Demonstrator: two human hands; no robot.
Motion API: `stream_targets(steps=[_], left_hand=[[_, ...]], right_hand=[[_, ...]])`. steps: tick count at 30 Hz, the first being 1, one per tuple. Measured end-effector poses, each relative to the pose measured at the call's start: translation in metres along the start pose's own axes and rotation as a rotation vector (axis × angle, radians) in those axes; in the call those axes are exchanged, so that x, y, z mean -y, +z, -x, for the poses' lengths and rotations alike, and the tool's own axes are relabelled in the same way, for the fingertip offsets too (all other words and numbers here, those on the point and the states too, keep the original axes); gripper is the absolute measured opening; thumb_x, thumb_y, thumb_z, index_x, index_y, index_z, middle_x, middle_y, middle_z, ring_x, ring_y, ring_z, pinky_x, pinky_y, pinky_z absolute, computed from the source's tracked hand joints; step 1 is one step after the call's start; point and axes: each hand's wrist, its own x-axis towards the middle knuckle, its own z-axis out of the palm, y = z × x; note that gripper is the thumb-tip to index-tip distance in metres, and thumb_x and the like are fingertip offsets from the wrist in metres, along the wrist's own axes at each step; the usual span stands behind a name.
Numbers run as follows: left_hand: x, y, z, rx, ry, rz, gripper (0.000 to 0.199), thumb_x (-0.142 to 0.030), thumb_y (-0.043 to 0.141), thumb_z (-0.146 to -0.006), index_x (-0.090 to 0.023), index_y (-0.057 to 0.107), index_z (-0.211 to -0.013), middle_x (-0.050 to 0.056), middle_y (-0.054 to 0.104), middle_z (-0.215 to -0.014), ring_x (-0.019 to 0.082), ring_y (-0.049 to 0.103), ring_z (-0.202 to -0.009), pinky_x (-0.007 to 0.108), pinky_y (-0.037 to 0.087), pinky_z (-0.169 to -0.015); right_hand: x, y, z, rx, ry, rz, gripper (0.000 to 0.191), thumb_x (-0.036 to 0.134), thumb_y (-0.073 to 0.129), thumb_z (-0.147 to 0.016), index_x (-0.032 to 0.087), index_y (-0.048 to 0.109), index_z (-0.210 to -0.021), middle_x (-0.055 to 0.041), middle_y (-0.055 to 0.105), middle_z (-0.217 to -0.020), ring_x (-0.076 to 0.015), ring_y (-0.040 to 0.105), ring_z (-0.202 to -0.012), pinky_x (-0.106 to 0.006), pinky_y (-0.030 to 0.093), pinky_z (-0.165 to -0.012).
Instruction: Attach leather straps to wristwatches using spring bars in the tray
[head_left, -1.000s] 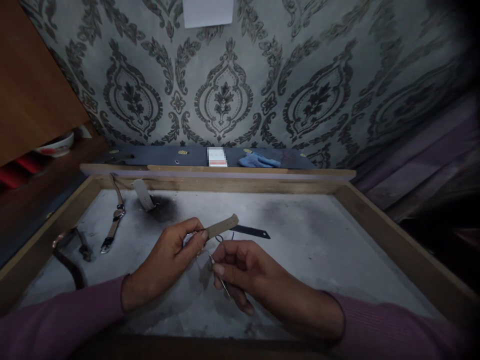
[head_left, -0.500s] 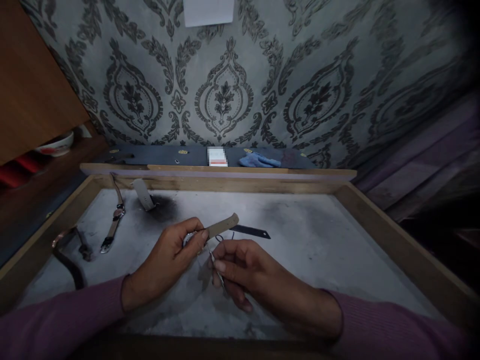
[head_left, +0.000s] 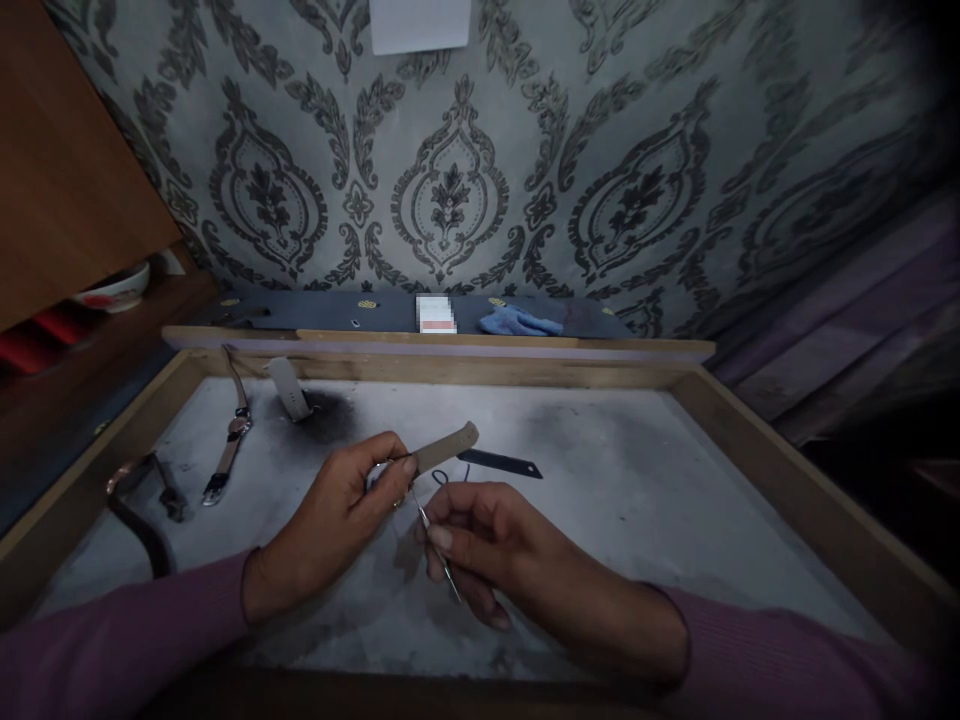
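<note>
My left hand (head_left: 337, 515) pinches a wristwatch (head_left: 445, 449) between thumb and fingers. Its tan strap sticks out to the right, and the case is mostly hidden by my fingers. In my right hand (head_left: 510, 550) is a thin metal tool (head_left: 452, 580) with a pointed end, gripped between thumb and fingers. The tool's upper tip is close to the watch; whether it touches cannot be made out. Behind my hands lies a dark flat strip (head_left: 506, 464) with a hole near its slanted end, next to a thin dark loop (head_left: 441, 477).
Low wooden walls frame the white work surface (head_left: 645, 520). At the left lie a watch (head_left: 238, 424) with a buckle, a brown strap (head_left: 146, 525) and a grey strap (head_left: 286, 388). Beyond the back rail are a blue cloth (head_left: 519, 321) and a small white box (head_left: 436, 313).
My right hand has shifted very slightly, and more of the tool's lower end shows below its fingers. The left hand keeps the watch in nearly the same place.
</note>
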Motion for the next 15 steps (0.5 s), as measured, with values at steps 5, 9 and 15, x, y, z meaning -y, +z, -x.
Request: stream_targets(steps=[5,9,15], left_hand=[[-0.0002,0.0000,0.0001,-0.003,-0.004,0.002,0.028,-0.031,0.044,-0.092,-0.017,0.048,-0.067,-0.006,0.036,-0.059,0.010,0.034,-0.053,0.022,0.029,-0.049],[-0.0003,-0.0001,0.0004,0.003,0.000,0.008,0.028,-0.030,0.044,-0.091,-0.017,0.047,-0.066,-0.006,0.036,-0.058,0.010,0.034,-0.053,0.021,0.029,-0.049],[0.0000,-0.0004,0.0007,0.003,-0.009,0.009,0.029,-0.031,0.045,-0.091,-0.017,0.046,-0.066,-0.006,0.035,-0.059,0.010,0.033,-0.053,0.021,0.029,-0.049]], right_hand=[[0.0006,-0.0003,-0.0005,-0.003,0.010,0.005,0.023,0.034,0.062,-0.086,0.015,0.052,-0.079,0.0038,0.058,-0.070,0.0002,0.039,-0.036,-0.016,0.028,-0.036],[0.0020,0.0012,-0.0006,-0.011,0.012,-0.001,0.020,0.031,0.062,-0.086,0.015,0.052,-0.079,0.0048,0.057,-0.067,0.0002,0.039,-0.036,-0.016,0.029,-0.036],[0.0023,0.0010,-0.0012,-0.012,0.006,-0.023,0.032,0.041,0.069,-0.080,0.014,0.052,-0.079,0.0046,0.058,-0.068,0.0000,0.039,-0.036,-0.016,0.028,-0.036]])
